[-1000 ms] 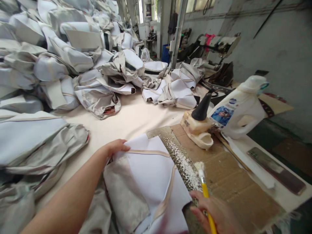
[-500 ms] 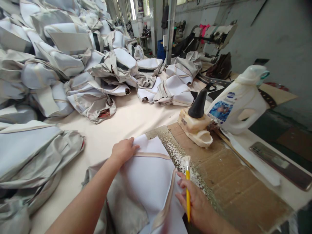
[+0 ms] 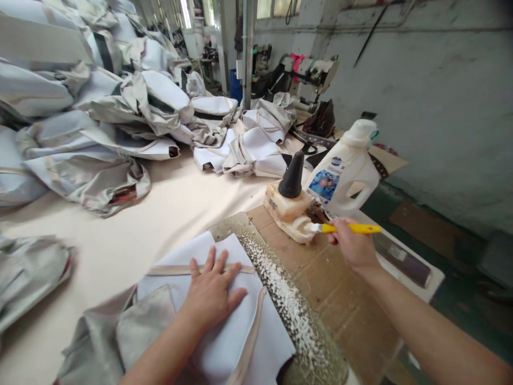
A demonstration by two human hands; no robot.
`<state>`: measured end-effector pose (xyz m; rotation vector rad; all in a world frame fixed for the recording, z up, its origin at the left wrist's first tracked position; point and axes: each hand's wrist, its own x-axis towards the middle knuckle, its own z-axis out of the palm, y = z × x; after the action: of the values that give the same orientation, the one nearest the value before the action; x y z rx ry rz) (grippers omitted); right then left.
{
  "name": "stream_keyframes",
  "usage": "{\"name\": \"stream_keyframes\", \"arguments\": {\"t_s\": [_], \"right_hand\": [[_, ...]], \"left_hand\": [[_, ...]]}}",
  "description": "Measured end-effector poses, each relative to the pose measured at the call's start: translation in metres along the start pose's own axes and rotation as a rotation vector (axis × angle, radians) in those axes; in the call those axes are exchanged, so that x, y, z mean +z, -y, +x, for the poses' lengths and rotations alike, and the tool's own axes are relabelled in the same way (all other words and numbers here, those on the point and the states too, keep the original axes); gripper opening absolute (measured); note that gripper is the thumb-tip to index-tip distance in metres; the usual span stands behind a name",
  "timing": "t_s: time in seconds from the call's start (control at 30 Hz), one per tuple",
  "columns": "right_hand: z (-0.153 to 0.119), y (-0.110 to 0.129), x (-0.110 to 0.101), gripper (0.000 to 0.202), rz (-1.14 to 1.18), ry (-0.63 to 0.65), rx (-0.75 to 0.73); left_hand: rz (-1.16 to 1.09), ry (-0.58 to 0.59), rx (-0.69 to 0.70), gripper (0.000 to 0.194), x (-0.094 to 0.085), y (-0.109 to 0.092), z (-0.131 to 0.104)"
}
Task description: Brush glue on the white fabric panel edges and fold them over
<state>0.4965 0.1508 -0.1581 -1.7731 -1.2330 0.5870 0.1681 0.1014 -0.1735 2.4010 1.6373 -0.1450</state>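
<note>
My left hand (image 3: 214, 289) lies flat with spread fingers on a white fabric piece (image 3: 236, 315) that has beige tape seams and grey cloth (image 3: 116, 321) attached. My right hand (image 3: 355, 248) grips a paintbrush (image 3: 360, 229) with a yellow handle. The brush's white-coated bristles are at the open cup of a glue dispenser (image 3: 286, 211), a yellowed container with a black cone on top. Beneath the fabric's right edge is a board (image 3: 280, 289) crusted with white flecks of dried glue.
A white jug (image 3: 344, 166) stands behind the dispenser, on the right. Cardboard (image 3: 320, 267) covers the table there, with a phone (image 3: 404, 259) beyond it. Similar sewn pieces (image 3: 120, 107) are heaped at the back left. A sewing machine (image 3: 316, 72) stands farther back.
My right hand has carried the brush from the fabric's edge up and right to the dispenser's cup. My left hand has slid onto the fabric's middle with fingers spread. The view has shifted right.
</note>
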Motion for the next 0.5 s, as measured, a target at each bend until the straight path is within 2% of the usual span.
{"name": "stream_keyframes", "arguments": {"t_s": [0.1,0.23,0.33,0.5], "right_hand": [[0.026,-0.006,0.018,0.017,-0.118,0.086,0.095],[0.038,-0.005,0.035,0.016,-0.236,0.111,0.062],[0.043,0.000,0.032,0.021,-0.264,0.104,0.028],[0.044,-0.003,0.009,0.030,-0.217,0.086,0.059]], "left_hand": [[-0.018,0.027,0.001,0.052,-0.002,0.003,0.004],[-0.027,0.040,-0.006,0.053,-0.004,0.005,0.004],[-0.037,0.047,-0.008,0.053,-0.002,0.005,0.004],[-0.036,0.041,0.000,0.053,0.000,0.004,0.002]]}}
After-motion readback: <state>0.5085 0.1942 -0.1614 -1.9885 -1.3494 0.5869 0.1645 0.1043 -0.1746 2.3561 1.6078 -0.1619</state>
